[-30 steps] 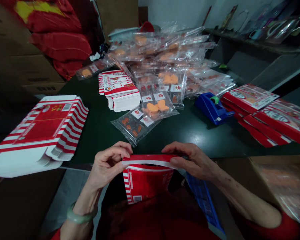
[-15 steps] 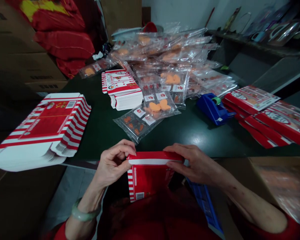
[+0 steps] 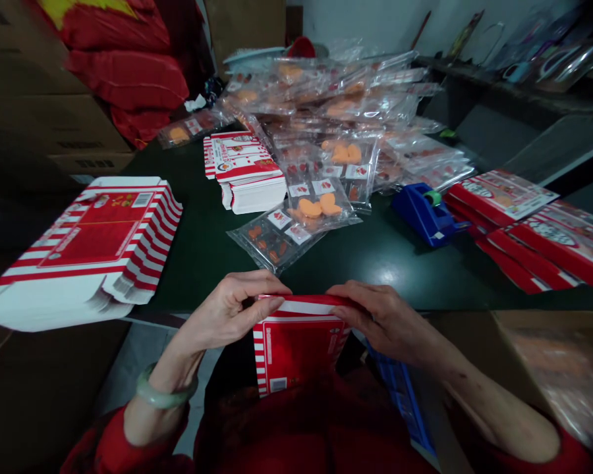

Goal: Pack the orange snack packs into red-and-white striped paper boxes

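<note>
A red and white striped cardboard box stands upright before my body, just off the table's near edge. My left hand grips the left part of its top flap, thumb on the near side and fingers behind. On the right part of the flap, my right hand pinches in the same way. A white strip shows along the fold between my two thumbs. Beyond my hands, clear packets with orange and brown pieces lie on the dark green table. The box's lower end is hidden by my clothing.
Flat striped boxes are stacked at the left. A pile of printed cards sits mid-table beside a heap of clear packets. A blue tape dispenser and red boxes are at right. An open carton stands below.
My left hand has slid inward along the flap, its thumb now lying over the fold. The flap's gap has closed. My right hand still grips the other end.
</note>
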### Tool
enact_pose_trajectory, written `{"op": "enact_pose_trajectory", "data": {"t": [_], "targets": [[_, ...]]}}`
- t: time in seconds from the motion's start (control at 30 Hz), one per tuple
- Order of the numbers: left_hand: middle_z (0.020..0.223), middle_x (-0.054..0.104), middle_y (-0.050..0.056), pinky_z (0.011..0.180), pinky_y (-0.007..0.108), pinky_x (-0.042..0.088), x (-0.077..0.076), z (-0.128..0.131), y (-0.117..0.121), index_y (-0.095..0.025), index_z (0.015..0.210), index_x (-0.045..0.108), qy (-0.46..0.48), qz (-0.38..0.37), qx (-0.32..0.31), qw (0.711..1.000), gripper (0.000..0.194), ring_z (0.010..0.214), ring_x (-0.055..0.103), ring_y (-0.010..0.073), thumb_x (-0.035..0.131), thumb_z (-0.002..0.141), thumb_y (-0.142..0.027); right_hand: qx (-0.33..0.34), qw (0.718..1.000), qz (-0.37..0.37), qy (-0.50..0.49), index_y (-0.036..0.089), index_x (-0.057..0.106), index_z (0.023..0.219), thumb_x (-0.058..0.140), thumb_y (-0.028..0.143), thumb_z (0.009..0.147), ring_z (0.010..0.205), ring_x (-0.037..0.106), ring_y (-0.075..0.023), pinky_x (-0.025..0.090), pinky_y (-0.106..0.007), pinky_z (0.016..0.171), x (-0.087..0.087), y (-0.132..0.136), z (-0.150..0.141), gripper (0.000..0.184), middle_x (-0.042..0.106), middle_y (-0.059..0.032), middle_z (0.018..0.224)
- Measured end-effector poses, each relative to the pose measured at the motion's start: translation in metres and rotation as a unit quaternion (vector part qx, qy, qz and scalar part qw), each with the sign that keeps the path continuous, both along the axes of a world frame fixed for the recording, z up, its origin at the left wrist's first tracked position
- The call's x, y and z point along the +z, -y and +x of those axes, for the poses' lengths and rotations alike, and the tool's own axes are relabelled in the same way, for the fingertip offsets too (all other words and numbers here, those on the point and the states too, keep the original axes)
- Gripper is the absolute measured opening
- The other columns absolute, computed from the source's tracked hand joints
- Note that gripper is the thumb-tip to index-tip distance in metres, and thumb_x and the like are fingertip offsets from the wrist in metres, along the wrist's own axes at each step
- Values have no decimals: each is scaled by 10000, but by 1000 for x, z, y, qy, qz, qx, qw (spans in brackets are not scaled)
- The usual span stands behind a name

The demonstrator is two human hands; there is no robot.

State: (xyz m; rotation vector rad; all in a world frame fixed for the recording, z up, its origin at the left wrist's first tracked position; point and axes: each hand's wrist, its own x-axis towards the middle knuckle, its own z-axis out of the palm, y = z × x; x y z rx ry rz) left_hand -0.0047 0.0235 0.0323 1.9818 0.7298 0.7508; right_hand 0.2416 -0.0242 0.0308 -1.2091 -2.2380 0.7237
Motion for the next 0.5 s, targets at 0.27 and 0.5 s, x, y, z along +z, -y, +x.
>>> {"op": "enact_pose_trajectory", "data": {"t": [0.27,0.5], "targets": [[773,676,83,560,231,462,-2,-10,-1,-118,811,732,14,-37,8,999,226,646,610,148,552,875,-238,-2,998,-55,27,173,666,930,407,296,953,682,592,-124,414,-230,626,10,-4,-10,288,666,-33,792],[773,664,81,520,220,432,-22,-17,12,-138,787,756,96,-144,98,980,193,628,585,137,648,808,-296,-51,998,-26,24,186,680,938,426,270,933,706,601,-142,426,-250,653,9,4,-24,268,674,-39,783]]}}
